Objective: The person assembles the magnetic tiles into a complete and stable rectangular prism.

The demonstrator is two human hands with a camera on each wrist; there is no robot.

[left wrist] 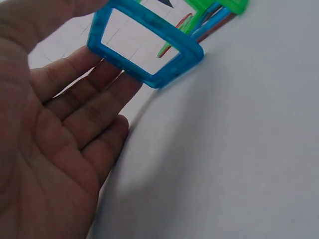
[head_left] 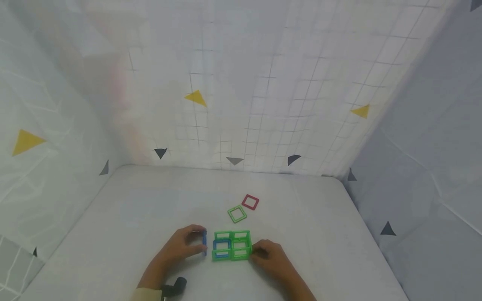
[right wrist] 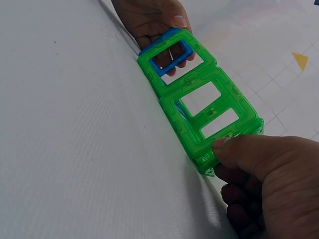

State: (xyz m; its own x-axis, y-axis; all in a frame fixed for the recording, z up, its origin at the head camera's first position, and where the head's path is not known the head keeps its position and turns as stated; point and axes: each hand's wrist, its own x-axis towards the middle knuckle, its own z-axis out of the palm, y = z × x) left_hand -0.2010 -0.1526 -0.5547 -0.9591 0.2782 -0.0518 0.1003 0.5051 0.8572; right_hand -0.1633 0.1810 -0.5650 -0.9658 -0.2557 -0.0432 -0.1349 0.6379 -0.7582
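Note:
A low open box of green magnetic tile frames (head_left: 232, 250), with a blue square inside its left half, stands on the table between the hands. The left hand (head_left: 180, 246) grips a separate blue square magnetic tile (left wrist: 157, 22) on edge between thumb and fingers, a small gap left of the box's open end. In the left wrist view the tile's lower corner hangs near the table. My right hand (head_left: 274, 259) pinches the right end of the box, its thumb (right wrist: 224, 144) on the near green wall and its other fingers partly hidden behind.
Beyond the box a loose green square tile (head_left: 231, 217) lies flat on the white table (head_left: 320, 234), with a red square tile (head_left: 247, 207) just behind it. White sheet walls (head_left: 241, 83) rise behind and at both sides. A black device (head_left: 180, 285) sits at the left wrist.

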